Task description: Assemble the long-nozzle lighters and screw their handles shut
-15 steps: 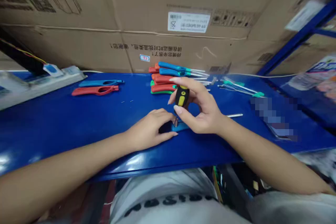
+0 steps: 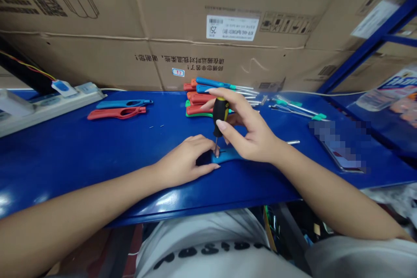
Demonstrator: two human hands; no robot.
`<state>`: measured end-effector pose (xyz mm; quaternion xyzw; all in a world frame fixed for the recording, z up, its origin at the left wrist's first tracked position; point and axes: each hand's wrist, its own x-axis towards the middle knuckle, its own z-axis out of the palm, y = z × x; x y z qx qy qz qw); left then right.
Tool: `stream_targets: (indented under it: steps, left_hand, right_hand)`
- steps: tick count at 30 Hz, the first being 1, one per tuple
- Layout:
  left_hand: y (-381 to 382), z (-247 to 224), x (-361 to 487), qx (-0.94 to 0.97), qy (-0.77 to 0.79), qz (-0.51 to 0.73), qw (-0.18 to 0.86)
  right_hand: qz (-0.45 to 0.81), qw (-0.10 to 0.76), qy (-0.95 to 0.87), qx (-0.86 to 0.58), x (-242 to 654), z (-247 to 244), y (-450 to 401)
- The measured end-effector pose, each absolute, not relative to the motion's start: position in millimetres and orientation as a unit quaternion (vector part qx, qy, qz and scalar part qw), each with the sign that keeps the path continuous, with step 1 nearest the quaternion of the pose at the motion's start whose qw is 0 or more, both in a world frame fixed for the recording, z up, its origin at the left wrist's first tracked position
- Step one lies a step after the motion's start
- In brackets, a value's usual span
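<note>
i hold a short screwdriver [image 2: 220,113] near the center of the frame, nearly upright with its thin dark shaft pointing down. its stubby grip is black with yellow at the top and side. the tip is at the left end of a blue handle [image 2: 232,154], though i can't tell how far in it sits. the blue handle lies flat just below center, partly covered by my grasp. farther right, a slim silver rod [image 2: 294,142] shows; any join is hidden.
</note>
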<state>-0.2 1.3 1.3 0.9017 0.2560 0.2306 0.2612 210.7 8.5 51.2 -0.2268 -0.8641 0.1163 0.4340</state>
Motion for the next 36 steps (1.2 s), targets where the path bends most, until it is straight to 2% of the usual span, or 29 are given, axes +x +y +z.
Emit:
stream_targets:
  steps: [2,7,13,19,24,29,34,36]
  left_hand:
    - [1.3,1.1,-0.1,0.902,0.258,0.229,0.261]
    - [1.2,0.2,0.0,0.904,0.258,0.235,0.248]
    - [0.8,1.7,-0.1,0.903,0.259,0.226,0.258]
    - [1.5,-0.4,-0.3,0.905,0.257,0.235,0.243]
    - [1.6,0.2,0.0,0.904,0.259,0.229,0.253]
    - [1.3,1.4,0.3,0.904,0.257,0.238,0.246]
    - [0.8,3.5,0.8,0.901,0.262,0.231,0.259]
    - [0.6,3.9,0.9,0.901,0.260,0.229,0.260]
  right_hand:
    - [0.127,0.437,-0.861,-0.229,211.5,51.4,9.2]
    - [-0.015,0.484,-0.857,-0.179,216.7,51.0,10.5]
    - [0.112,0.425,-0.873,-0.212,211.9,55.9,4.0]
    - [-0.077,0.487,-0.855,-0.162,217.2,53.4,8.7]
    - [0.054,0.421,-0.883,-0.199,216.3,58.0,4.6]
    - [-0.091,0.472,-0.858,-0.178,220.3,54.4,9.2]
    - [0.060,0.436,-0.869,-0.227,217.6,58.1,6.9]
    - [0.051,0.452,-0.860,-0.234,216.8,58.1,6.6]
